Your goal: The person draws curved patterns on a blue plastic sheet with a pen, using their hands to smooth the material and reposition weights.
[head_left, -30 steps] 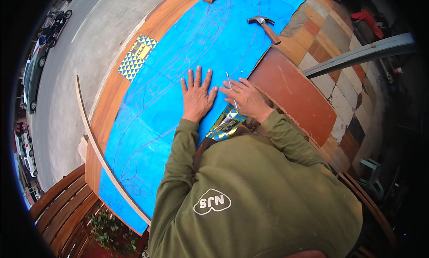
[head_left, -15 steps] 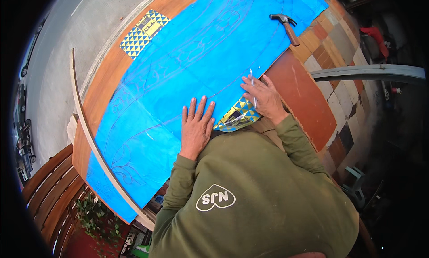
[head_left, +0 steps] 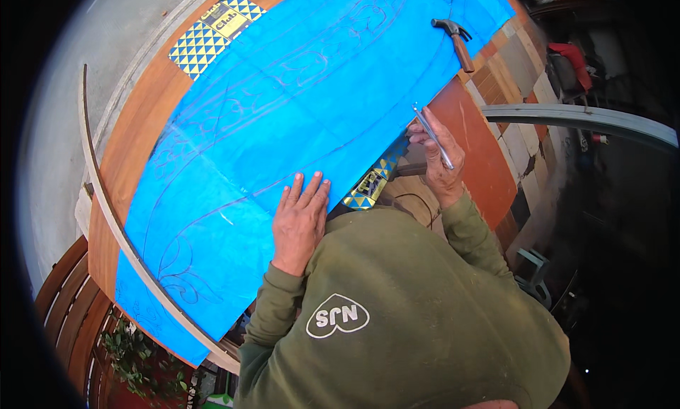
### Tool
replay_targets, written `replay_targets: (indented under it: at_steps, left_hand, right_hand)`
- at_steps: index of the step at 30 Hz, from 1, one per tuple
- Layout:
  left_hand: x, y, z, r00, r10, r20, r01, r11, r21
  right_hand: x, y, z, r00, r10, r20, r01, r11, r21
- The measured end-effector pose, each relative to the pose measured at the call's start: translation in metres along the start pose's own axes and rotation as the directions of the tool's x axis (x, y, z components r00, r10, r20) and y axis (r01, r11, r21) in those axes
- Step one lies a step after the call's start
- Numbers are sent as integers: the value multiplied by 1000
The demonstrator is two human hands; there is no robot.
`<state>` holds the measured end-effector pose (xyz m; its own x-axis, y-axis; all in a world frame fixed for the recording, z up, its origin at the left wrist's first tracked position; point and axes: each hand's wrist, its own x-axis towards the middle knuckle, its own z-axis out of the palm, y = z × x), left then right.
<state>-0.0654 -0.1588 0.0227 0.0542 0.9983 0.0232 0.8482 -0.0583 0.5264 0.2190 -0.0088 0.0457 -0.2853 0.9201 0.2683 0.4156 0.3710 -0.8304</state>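
Note:
A large bright blue sheet (head_left: 234, 161) covered with dark curving scroll outlines lies over a wooden board. Flat on its near edge rests my left hand (head_left: 297, 228), fingers stretched out and slightly apart. My right hand (head_left: 445, 154), at the sheet's near right edge, pinches a slim silver pen (head_left: 434, 136) between thumb and fingers, its tip pointing up and left. Whether the tip touches the sheet I cannot tell. Between the hands, a blue-and-yellow patterned piece (head_left: 365, 189) shows under the sheet's edge.
A claw hammer (head_left: 457, 44) lies on the sheet at the far right. Another patterned piece (head_left: 216, 33) overlaps its far left edge. A thin curved wooden strip (head_left: 117, 225) crosses the left side. At right are a reddish-brown board (head_left: 471, 140) and a curved grey bar (head_left: 588, 116).
My right hand has drawn back from the sheet toward the right, and the pen now slants differently. My left hand stays flat on the sheet. The whole view has shifted slightly.

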Motion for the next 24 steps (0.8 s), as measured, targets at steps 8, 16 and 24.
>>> replay_targets:
  at_steps: [8, 16, 24]
  left_hand:
    - [5, -18, -5, 992, 121, -31, -121, 993, 18]
    - [6, -15, -2, 987, 140, -79, -131, 985, 115]
    - [3, -28, -11, 976, 217, -26, -215, 975, 63]
  right_hand:
    - [-33, -38, 28, 903, 402, -149, -314, 857, 409]
    - [-60, -31, 51, 906, 421, 50, -342, 657, 672]
    - [-76, -52, 77, 914, 406, -7, -337, 770, 542]
